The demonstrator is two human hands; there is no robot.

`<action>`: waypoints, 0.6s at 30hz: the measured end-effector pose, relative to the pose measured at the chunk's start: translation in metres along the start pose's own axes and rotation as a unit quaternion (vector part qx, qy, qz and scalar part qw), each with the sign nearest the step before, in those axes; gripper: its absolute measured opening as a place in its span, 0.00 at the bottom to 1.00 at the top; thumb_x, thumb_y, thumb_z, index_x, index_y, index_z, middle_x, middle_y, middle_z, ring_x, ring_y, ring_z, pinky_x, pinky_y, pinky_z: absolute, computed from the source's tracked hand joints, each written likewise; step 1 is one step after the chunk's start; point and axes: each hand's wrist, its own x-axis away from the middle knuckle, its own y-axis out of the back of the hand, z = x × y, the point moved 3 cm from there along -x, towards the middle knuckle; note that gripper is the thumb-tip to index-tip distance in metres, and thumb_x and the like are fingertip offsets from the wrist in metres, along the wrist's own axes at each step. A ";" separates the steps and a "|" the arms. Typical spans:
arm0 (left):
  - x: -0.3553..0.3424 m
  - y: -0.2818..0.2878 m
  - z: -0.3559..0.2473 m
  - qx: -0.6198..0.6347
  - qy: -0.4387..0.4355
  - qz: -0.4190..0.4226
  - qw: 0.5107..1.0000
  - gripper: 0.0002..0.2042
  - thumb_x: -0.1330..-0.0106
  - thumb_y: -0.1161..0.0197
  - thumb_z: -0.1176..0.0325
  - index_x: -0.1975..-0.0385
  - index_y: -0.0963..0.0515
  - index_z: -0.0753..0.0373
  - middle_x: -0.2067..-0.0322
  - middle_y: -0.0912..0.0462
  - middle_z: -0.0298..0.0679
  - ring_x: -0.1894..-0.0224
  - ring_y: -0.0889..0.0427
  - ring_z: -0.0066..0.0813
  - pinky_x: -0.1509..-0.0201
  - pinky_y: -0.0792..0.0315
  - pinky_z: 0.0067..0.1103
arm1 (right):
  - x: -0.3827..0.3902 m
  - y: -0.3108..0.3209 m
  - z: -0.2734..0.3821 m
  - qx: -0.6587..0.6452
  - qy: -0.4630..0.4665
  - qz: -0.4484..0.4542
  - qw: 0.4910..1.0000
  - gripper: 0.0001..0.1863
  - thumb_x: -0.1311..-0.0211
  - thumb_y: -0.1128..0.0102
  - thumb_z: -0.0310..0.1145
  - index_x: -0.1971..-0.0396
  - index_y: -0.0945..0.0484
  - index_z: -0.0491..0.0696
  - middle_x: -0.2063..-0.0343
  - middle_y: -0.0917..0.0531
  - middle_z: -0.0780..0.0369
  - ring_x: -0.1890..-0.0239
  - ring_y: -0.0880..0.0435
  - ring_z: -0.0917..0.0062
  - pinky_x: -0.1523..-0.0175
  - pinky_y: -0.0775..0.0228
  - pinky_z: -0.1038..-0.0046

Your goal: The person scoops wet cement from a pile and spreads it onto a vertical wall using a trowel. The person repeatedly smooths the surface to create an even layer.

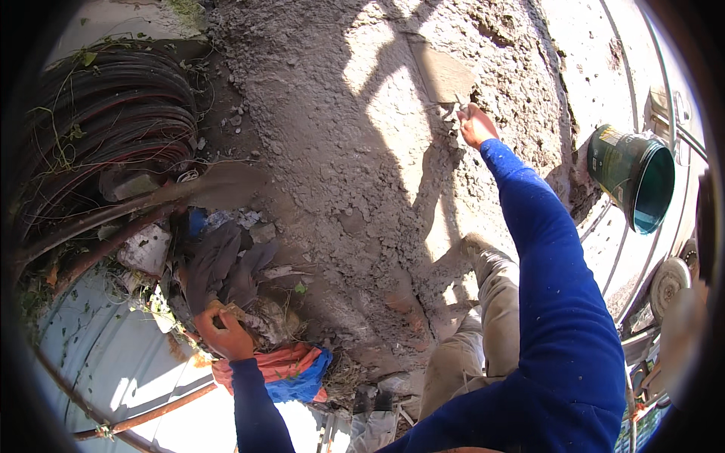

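Note:
My right hand (477, 126) is closed round the handle of a trowel (440, 74), out ahead of me. Its broad blade lies flat against the rough wet mortar (317, 143). At the lower left, my left hand (224, 332) has its fingers curled, beside some crumpled dark grey cloth (219, 264) and rubble. What its fingers close on, if anything, cannot be made out. Just below that hand lies a red and blue cloth (283, 371).
A green bucket (630, 177) lies tipped at the right, mouth toward me. Coiled black hose (121, 113) fills the upper left. Rusty pipes (158, 411) cross pale sheeting (83, 332) at the lower left. A small wheel (669, 288) stands at the far right.

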 end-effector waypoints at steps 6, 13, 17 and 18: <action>-0.005 -0.007 -0.008 0.023 -0.006 0.001 1.000 0.03 0.35 0.39 0.74 0.65 0.25 0.66 0.62 0.23 0.45 0.55 0.21 0.48 0.46 0.30 0.39 | -0.021 -0.001 -0.127 -0.329 -0.159 0.015 0.931 0.29 0.17 0.53 0.50 0.39 0.23 0.37 0.60 0.19 0.53 0.66 0.19 0.68 0.57 0.27 0.61; -0.007 -0.008 -0.011 0.036 -0.004 0.001 0.999 0.03 0.37 0.39 0.76 0.65 0.25 0.65 0.62 0.23 0.45 0.56 0.22 0.48 0.47 0.31 0.39 | -0.067 -0.034 0.068 -0.470 -0.122 -0.003 0.874 0.23 0.20 0.49 0.56 0.54 0.24 0.48 0.74 0.23 0.62 0.80 0.24 0.75 0.74 0.26 0.68; -0.007 -0.009 -0.012 0.025 -0.014 0.017 0.999 0.04 0.33 0.39 0.75 0.63 0.26 0.67 0.63 0.26 0.45 0.57 0.24 0.47 0.46 0.30 0.38 | -0.076 -0.088 0.166 -0.393 -0.049 0.073 0.916 0.28 0.18 0.53 0.56 0.59 0.24 0.42 0.78 0.20 0.58 0.82 0.19 0.69 0.74 0.27 0.60; -0.005 -0.006 -0.011 0.018 -0.008 0.011 1.000 0.04 0.35 0.39 0.75 0.64 0.26 0.66 0.63 0.26 0.45 0.58 0.24 0.47 0.47 0.31 0.39 | -0.051 -0.095 0.211 -0.452 -0.031 0.052 0.890 0.27 0.17 0.54 0.54 0.61 0.25 0.42 0.80 0.21 0.59 0.83 0.19 0.69 0.74 0.26 0.62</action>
